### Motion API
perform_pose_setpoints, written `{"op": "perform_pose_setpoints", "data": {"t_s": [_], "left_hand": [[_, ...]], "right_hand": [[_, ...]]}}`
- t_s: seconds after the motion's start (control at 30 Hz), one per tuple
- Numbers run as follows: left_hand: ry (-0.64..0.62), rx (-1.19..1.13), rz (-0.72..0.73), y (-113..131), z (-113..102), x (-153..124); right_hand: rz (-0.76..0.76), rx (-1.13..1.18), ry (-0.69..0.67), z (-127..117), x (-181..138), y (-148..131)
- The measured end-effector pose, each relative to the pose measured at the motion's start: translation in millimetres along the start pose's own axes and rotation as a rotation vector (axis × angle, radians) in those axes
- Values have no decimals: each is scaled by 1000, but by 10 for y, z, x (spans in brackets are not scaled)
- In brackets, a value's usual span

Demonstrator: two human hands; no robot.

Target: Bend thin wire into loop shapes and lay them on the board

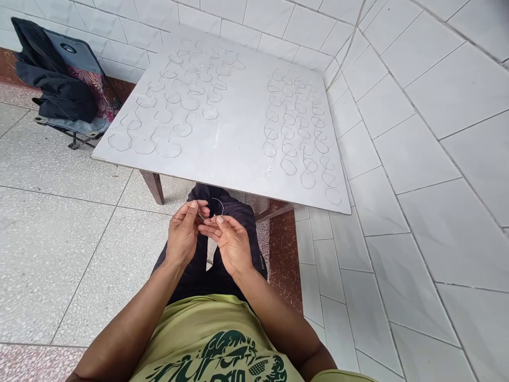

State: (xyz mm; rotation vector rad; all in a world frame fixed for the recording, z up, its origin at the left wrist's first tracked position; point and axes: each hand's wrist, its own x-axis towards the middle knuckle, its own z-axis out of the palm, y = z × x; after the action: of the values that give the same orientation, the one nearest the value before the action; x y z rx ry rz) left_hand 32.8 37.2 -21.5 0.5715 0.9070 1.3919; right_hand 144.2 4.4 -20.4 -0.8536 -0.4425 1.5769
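Note:
Above my lap, both hands pinch one thin, curved piece of wire (pixel 221 206). My left hand (pixel 184 231) grips it between thumb and fingers at its left part. Close beside it, my right hand (pixel 233 241) pinches the wire lower down, and a curved end arches up past the fingertips. In front of me, many similar bent wires lie in rows on the white board tabletop (pixel 242 138). Those on the left (pixel 168 150) are open S-like curves; those on the right (pixel 308 180) look more like closed loops.
A folding chair (pixel 79 50) with dark cloth (pixel 59 90) on it stands at the back left. White tiled walls (pixel 437 159) border the table at the back and right. A wooden table leg (pixel 152 187) stands under the left front edge, on speckled floor tiles (pixel 59 239).

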Motion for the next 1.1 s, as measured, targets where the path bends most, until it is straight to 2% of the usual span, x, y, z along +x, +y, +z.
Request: {"op": "perform_pose_setpoints", "data": {"t_s": [0.13, 0.4, 0.63, 0.77, 0.9, 1.1], "left_hand": [[-54, 7, 27, -40, -69, 23], [-95, -84, -71, -33, -244, 82], [-281, -119, -185, 49, -347, 29], [-226, -49, -117, 67, -392, 64], [-186, 11, -94, 115, -465, 117], [-296, 104, -96, 247, -558, 60]], "right_hand": [[25, 6, 27, -7, 8, 4], [64, -7, 26, -47, 10, 28], [128, -103, -31, -132, 60, -26], [174, -148, -52, -156, 77, -45], [163, -202, -54, -140, 43, -36], [53, -398, 9, -136, 49, -1]]}}
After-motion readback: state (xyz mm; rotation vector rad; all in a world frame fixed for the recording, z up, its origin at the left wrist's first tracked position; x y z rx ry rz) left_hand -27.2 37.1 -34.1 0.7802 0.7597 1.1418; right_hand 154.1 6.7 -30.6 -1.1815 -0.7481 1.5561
